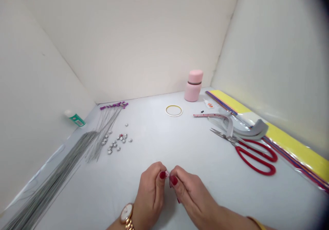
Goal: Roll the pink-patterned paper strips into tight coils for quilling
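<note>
At the front middle of the table, my left hand (153,185) and my right hand (189,189) come together with fingertips pinched. Between them shows a small pink-and-white folded paper piece (167,173), mostly hidden by thumbs and fingers; its full shape cannot be made out. Both hands are closed on it. To the left lie several small silver folded stars (113,146), with a red-patterned one (121,135) among them. Off to the right, a pale paper strip with red spots (205,115) lies near grey paper strips (250,131).
Red-handled scissors (253,154) lie open at right, beside packs of coloured paper (290,141). Long grey wires (56,178) and purple-tipped stems (113,106) lie left, near a green-and-white tube (75,118). A tape roll (174,115), pink flask (193,87) and small glue bottle (208,104) stand or lie behind.
</note>
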A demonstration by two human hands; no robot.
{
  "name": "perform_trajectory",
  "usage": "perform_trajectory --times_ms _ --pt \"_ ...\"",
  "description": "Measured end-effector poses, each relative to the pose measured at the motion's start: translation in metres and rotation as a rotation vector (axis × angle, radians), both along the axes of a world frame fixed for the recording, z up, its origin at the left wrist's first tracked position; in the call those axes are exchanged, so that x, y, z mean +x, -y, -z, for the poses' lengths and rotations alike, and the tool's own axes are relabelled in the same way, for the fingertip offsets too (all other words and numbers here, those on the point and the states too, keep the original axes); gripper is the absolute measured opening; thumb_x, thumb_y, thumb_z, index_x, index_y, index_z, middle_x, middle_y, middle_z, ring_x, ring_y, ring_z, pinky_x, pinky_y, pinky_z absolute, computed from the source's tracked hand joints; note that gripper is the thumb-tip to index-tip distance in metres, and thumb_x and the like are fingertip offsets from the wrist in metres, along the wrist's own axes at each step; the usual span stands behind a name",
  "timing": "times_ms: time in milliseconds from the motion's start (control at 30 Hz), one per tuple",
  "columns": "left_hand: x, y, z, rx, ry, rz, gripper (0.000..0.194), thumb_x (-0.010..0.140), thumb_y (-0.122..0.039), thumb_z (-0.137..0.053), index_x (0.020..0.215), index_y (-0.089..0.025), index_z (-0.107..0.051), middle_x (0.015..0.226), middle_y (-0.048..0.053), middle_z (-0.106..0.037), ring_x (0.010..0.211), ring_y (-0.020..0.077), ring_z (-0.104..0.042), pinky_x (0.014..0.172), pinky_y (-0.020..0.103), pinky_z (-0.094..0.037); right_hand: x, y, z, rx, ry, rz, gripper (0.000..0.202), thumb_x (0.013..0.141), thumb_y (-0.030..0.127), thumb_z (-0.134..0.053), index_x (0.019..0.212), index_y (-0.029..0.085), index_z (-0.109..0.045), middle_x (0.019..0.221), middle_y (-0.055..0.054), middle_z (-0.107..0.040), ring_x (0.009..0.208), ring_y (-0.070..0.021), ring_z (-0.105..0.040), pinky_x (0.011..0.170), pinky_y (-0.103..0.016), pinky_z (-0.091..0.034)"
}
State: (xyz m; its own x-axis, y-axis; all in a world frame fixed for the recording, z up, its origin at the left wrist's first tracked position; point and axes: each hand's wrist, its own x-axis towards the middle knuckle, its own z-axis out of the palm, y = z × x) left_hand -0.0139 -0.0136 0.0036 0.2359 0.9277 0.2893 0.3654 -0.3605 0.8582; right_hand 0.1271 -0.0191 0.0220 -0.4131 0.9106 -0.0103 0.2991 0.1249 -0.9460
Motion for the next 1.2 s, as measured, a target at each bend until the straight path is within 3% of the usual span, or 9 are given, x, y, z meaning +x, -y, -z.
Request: perform_trajectory --times_ms 200,433,600,867,1033,1200 --pt "0.003 0.004 0.0 -0.115 0.136 0.088 0.03 0.092 -0.03 -0.023 0.066 -0.021 -0.035 0.057 -0.003 -0.038 0.051 0.011 -0.039 0.05 0.023 -0.035 0.0 -0.002 0.0 0.046 0.037 -0.054 0.033 0.091 0.038 -0.023 0.064 0.021 -0.032 0.056 0.004 -0.035 0.05 -0.0114 -0.033 0.051 -0.025 -0.03" --pt "0.007 0.006 -0.011 -0.061 0.17 0.128 0.032 0.091 -0.033 -0.022 0.066 -0.023 -0.038 0.052 -0.001 -0.049 0.048 0.0133 -0.048 0.05 0.025 -0.04 0.002 -0.002 -0.004 -0.054 -0.044 -0.106 0.039 0.09 0.047 -0.022 0.065 0.021 -0.038 0.058 0.003 -0.042 0.053 -0.0115 -0.04 0.052 -0.024 -0.033" --pt "0.006 0.006 -0.008 -0.079 0.175 0.167 0.032 0.092 -0.031 -0.02 0.068 -0.022 -0.038 0.052 -0.002 -0.049 0.048 0.0125 -0.049 0.052 0.024 -0.041 0.002 -0.003 -0.004 -0.028 -0.012 -0.119 0.038 0.091 0.044 -0.019 0.065 0.021 -0.036 0.058 0.002 -0.043 0.053 -0.0118 -0.04 0.051 -0.024 -0.032" --pt "0.006 0.008 0.001 0.033 -0.022 0.009 0.027 0.09 -0.023 -0.023 0.064 -0.021 -0.03 0.056 -0.003 -0.036 0.051 0.012 -0.038 0.05 0.024 -0.033 0.001 -0.001 0.006 0.235 0.147 -0.063 0.021 0.088 0.021 -0.026 0.067 0.022 -0.03 0.056 0.004 -0.037 0.046 -0.0114 -0.034 0.049 -0.024 -0.029" --pt "0.009 0.008 0.003 0.139 -0.09 -0.066 0.024 0.088 -0.017 -0.026 0.065 -0.021 -0.03 0.055 -0.004 -0.033 0.05 0.0124 -0.036 0.049 0.024 -0.03 -0.003 0.001 0.017 0.366 0.198 -0.013 0.019 0.085 0.015 -0.029 0.068 0.023 -0.03 0.057 0.003 -0.039 0.047 -0.0125 -0.037 0.048 -0.025 -0.028" --pt "0.011 0.007 0.004 -0.051 -0.081 -0.128 0.027 0.089 -0.021 -0.027 0.063 -0.021 -0.032 0.057 -0.003 -0.035 0.051 0.012 -0.035 0.05 0.023 -0.031 -0.004 -0.005 0.023 0.344 0.235 0.052 0.018 0.087 0.016 -0.029 0.071 0.022 -0.035 0.06 0.003 -0.043 0.05 -0.0126 -0.04 0.05 -0.024 -0.028"
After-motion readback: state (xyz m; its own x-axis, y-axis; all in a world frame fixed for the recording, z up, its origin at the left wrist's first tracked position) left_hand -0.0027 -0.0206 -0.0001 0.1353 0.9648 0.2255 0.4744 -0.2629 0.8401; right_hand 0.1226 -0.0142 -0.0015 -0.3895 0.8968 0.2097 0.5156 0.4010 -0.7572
